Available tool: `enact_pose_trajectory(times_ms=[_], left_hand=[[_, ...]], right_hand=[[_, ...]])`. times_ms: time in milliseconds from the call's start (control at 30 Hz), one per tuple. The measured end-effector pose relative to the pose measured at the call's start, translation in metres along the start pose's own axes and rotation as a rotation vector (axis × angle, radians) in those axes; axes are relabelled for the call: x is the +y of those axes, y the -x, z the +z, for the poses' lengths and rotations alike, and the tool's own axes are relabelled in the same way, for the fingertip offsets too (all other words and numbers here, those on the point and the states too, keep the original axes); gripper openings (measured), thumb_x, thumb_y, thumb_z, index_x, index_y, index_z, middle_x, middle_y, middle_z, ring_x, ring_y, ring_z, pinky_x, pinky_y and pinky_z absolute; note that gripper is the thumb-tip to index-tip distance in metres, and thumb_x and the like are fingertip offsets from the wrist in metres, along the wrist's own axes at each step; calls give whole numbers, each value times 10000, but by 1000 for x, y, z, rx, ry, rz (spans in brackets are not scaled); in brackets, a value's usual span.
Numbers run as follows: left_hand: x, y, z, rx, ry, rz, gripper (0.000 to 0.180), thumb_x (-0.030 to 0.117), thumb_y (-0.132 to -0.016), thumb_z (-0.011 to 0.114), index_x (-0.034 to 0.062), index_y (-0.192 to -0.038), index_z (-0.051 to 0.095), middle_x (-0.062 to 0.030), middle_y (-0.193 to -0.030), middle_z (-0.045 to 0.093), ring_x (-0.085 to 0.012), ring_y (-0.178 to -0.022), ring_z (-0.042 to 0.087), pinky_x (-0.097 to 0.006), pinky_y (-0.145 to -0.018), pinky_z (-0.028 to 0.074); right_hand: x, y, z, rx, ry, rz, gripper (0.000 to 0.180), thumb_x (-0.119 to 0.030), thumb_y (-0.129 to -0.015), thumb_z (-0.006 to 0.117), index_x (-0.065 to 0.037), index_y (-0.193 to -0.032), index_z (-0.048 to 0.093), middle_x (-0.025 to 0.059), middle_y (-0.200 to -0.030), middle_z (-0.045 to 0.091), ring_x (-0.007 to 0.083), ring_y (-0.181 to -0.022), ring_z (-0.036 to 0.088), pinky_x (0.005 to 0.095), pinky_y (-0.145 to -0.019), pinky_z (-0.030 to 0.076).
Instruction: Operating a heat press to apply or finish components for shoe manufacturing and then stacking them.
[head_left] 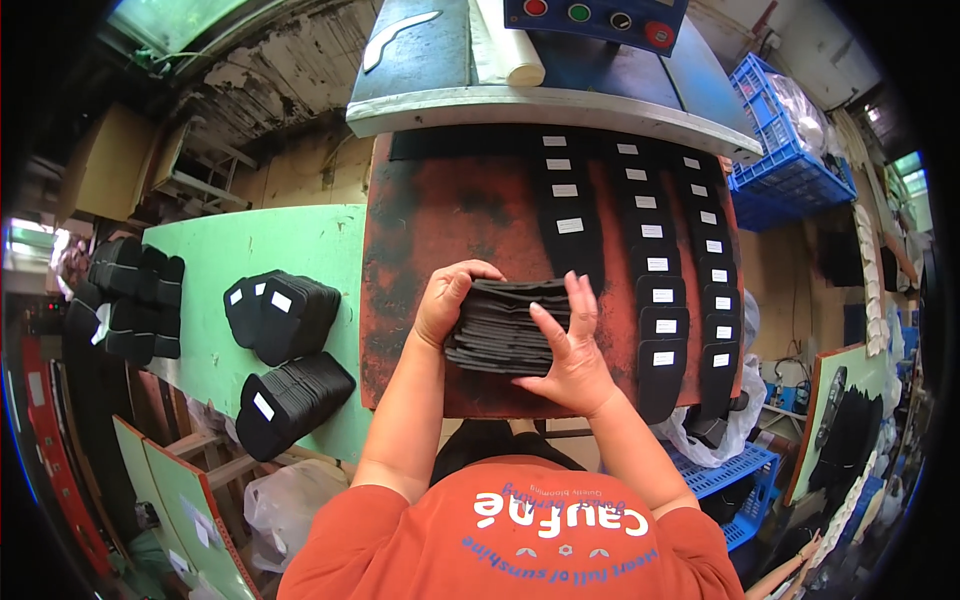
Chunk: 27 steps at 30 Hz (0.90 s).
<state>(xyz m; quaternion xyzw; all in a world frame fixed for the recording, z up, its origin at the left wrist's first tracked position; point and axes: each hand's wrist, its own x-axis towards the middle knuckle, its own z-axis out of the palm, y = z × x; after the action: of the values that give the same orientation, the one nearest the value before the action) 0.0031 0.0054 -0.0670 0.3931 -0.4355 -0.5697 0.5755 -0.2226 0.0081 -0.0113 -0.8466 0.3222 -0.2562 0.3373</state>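
Both my hands hold a thick stack of flat black pieces [505,325] over a worn red-brown work board [430,230]. My left hand [448,298] grips the stack's left end, fingers curled over its top. On the stack's right side lies my right hand [572,350], fingers spread across the top edge. Rows of single black pieces with small white labels [660,262] lie laid out on the board's right half, overlapping like tiles.
A green table [250,250] at left carries two fanned stacks of black labelled pieces [285,315], with more black stacks [130,295] beyond its left end. A press head with coloured buttons [600,20] overhangs the board. Blue crates [785,150] stand at right.
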Motion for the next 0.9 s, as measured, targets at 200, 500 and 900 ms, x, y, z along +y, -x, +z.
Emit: enact_pose_trajectory(times_ms=[200,500,900], left_hand=[[5,13,9,-15,-145,46,622,558,-859,497,-32,-1025,606,-99,-1002,607,-173,-938,556,-288,-866,413],[0,57,38,57,-217,111,998,720,-775,440,-13,-1412,207,-168,-1395,314,-226,-1293,300,-320,-1066,216],[17,230,27,270,-670,325,204,172,-811,653,12,-930,609,-119,-949,634,-263,-866,602,-359,-765,476]], right_hand=[[-11,-15,-2,-236,376,60,992,-385,-505,810,-232,-1367,343,170,-1375,264,372,-1300,215,619,-1058,45],[-31,-10,6,-148,560,64,1132,-417,-497,810,-173,-1425,209,177,-1414,200,337,-1299,232,633,-1044,79],[-48,-7,22,-130,548,44,1147,-189,-509,823,-35,-1422,145,171,-1274,409,328,-1200,385,456,-1061,233]])
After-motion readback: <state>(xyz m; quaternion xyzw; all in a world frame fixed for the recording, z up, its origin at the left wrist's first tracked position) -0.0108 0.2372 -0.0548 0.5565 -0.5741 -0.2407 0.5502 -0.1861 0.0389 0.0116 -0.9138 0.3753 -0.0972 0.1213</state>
